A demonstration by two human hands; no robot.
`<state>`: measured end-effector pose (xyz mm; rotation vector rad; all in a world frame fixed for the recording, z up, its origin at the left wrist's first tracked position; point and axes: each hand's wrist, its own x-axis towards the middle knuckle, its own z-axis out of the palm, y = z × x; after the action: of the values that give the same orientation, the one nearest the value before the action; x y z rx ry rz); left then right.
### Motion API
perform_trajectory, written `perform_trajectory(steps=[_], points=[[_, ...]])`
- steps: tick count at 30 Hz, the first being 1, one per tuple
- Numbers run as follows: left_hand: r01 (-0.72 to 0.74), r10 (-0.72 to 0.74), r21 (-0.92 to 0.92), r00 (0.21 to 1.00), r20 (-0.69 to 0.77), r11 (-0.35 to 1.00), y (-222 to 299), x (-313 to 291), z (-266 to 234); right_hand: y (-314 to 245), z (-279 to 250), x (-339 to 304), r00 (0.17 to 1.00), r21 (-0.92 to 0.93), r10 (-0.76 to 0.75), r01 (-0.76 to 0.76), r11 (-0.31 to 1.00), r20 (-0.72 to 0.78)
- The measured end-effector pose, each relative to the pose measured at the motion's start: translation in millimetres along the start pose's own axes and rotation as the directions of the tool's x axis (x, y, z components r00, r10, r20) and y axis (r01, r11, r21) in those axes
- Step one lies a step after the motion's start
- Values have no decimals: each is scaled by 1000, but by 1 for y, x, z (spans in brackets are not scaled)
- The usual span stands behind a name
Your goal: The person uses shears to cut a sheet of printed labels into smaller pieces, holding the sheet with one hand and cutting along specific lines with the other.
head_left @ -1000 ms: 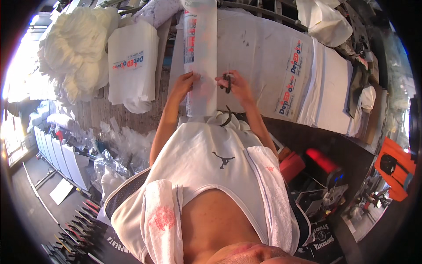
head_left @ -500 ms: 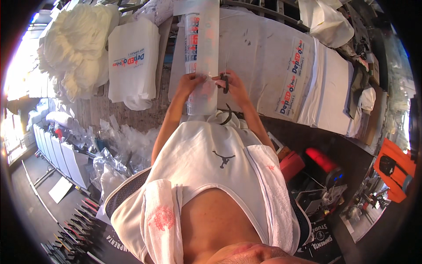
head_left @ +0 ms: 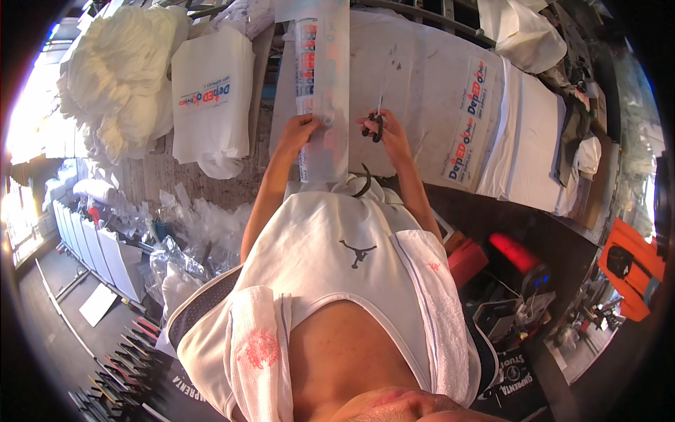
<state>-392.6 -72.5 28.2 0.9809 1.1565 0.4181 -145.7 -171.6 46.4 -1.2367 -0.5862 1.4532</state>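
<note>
A long strip of translucent film (head_left: 330, 151) with printed red and blue lettering beneath it runs away from my body across the table. My left hand (head_left: 302, 130) is closed on the strip's left side, its fingertips pinched at the film. Just right of the strip, my right hand (head_left: 391, 132) grips a pair of scissors (head_left: 377, 126) by the black handles. Their thin blades point away from me, apart from the film. A large whitish sheet (head_left: 415, 91) lies under and to the right of the strip.
Left of the strip are a stack of printed white bags (head_left: 211, 91) and a big heap of white material (head_left: 119, 77). A printed panel (head_left: 467, 126) lies on the right of the sheet. Crumpled clear plastic (head_left: 204, 225) is piled at lower left. A red box (head_left: 466, 261) stands at lower right.
My right hand has moved right, off the strip, carrying the scissors, whose blades now show pointing away. The left hand has shifted slightly left and stays at the film.
</note>
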Motion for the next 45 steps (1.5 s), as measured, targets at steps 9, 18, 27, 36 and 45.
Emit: perform_trajectory(steps=[9, 18, 27, 36, 45], points=[[6, -4, 90, 1000, -23, 996, 11, -4, 14, 9, -8, -3, 1000, 10, 0, -1, 1000, 14], [-46, 48, 18, 993, -107, 999, 24, 0, 63, 15, -25, -12, 1000, -8, -8, 8, 1000, -4], [-377, 419, 487, 908, 25, 788, 2, 39, 172, 9, -95, -42, 973, 25, -56, 63, 998, -224], [-320, 449, 748, 893, 32, 582, -43, 52, 207, 46, -153, -73, 956, -21, 35, -43, 999, -292], [-380, 384, 434, 920, 81, 817, -88, -9, 171, 66, -153, -72, 967, -155, 161, -193, 969, -196]])
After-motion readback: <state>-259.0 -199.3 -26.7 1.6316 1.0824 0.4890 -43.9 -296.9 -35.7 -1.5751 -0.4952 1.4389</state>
